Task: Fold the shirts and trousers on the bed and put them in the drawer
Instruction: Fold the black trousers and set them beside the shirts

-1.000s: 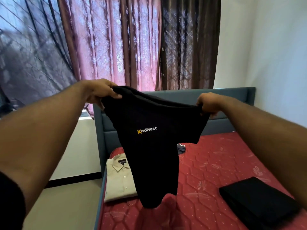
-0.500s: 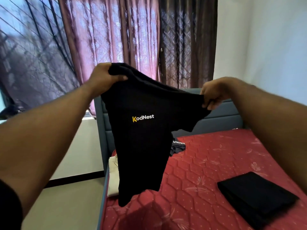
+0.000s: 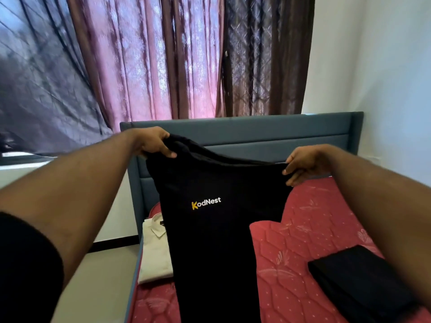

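Black T-shirt (image 3: 210, 229) hangs in front of me, pinched at its top edge by both hands so that its own weight pulls it straight and I can see how it lies before folding; my left hand (image 3: 151, 143) is closed on one upper corner, thumb over the cloth and fingers curled behind it; my right hand (image 3: 303, 163) is clamped on the other corner, a little lower, so the top edge sags between them. I hold the two well apart to keep the cloth spread; the printed logo (image 3: 205, 203) faces me, which tells me the front is toward me. The lower part of the shirt drops down over the red mattress (image 3: 314, 224) and out of view at the bottom, so I cannot tell whether its hem touches the bed.

Behind the hanging shirt, near the left edge of the mattress, lies a folded cream shirt (image 3: 155, 255), collar toward the blue headboard (image 3: 256, 134); at my right a folded black garment (image 3: 359, 280) sits flat on the mattress; both look finished, so I judge this shirt is the one in hand now. Next it wants laying flat, face down, with room kept between those two piles. No drawer is in view.
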Available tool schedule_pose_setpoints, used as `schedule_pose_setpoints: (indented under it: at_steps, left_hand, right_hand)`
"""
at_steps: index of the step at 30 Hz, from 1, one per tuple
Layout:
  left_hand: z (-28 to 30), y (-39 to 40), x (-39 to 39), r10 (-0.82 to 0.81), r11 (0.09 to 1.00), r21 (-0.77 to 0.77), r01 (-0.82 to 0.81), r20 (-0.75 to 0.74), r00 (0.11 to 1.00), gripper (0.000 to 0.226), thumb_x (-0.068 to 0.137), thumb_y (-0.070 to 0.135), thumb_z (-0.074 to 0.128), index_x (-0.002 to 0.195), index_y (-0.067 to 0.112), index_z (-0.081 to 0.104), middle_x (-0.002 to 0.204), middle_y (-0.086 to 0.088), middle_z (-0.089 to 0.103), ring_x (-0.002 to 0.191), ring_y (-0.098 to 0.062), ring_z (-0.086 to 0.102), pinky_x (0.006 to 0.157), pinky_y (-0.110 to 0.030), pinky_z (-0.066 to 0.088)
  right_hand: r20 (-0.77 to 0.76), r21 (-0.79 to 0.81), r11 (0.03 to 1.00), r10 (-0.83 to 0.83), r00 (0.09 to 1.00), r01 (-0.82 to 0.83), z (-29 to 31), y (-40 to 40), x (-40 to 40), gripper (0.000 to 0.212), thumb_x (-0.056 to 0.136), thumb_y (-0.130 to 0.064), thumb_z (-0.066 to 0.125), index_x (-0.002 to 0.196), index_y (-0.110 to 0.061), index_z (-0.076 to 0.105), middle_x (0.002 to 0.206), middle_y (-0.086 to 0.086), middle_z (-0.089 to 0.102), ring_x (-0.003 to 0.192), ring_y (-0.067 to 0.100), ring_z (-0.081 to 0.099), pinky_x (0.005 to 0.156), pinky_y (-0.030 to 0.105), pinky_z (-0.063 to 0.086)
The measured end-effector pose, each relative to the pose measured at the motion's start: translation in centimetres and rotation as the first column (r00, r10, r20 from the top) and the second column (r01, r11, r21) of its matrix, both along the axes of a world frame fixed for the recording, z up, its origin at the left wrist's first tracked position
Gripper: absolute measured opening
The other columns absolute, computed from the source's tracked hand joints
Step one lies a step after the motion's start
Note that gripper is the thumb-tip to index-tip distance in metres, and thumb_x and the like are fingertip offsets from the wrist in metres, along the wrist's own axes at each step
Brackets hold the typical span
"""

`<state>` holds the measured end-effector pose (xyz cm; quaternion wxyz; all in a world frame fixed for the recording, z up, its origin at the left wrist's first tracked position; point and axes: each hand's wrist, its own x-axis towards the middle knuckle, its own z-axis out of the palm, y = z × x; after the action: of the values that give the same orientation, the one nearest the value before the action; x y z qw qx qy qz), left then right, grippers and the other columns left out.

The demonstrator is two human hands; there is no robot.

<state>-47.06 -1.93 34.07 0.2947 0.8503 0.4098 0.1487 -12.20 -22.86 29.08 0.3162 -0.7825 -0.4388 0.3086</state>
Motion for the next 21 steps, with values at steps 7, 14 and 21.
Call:
schedule_pose_setpoints:
  at_steps: [7, 14, 21]
  left_hand:
    - [5.2, 6.4, 6.5, 0.007, 0.878, 0.408, -0.251, 0.512, 0.859, 0.030, 0.086, 0.007, 0.070, 0.115, 0.011, 0.067, 0.099, -0.005, 0.066, 0.095, -0.019, 0.062, 0.084, -0.029, 0.049]
    - [8.4, 4.6, 3.4, -0.297, 0.777, 0.600, -0.189, 0.615, 0.730, 0.030, 0.079, 0.001, 0.075, 0.107, 0.008, 0.068, 0.095, -0.006, 0.067, 0.083, -0.005, 0.060, 0.082, -0.020, 0.050]
    - [-12.4, -4.0, -2.5, -0.389, 0.763, 0.645, 0.036, 0.414, 0.823, 0.040, 0.064, -0.002, 0.066, 0.100, 0.015, 0.070, 0.092, 0.038, 0.064, 0.090, 0.020, 0.057, 0.085, -0.006, 0.042]
  right_hand:
    - [0.218, 0.612, 0.779, -0.332, 0.918, 0.137, 5.7, 9.0, 3.9, 0.014, 0.084, -0.001, 0.059, 0.086, 0.001, 0.073, 0.081, 0.023, 0.070, 0.063, 0.023, 0.065, 0.067, 0.033, 0.059]
    - [0.333, 0.747, 0.664, -0.337, 0.880, -0.028, 9.7, 5.9, 3.2, 0.028, 0.079, -0.003, 0.060, 0.091, -0.020, 0.077, 0.082, 0.018, 0.071, 0.069, 0.016, 0.058, 0.071, 0.030, 0.053]
    - [0.620, 0.483, 0.864, -0.223, 0.752, -0.142, -5.8, -2.3, -0.5, 0.025, 0.079, 0.006, 0.065, 0.099, -0.003, 0.076, 0.096, 0.014, 0.074, 0.091, 0.013, 0.064, 0.071, 0.018, 0.040]
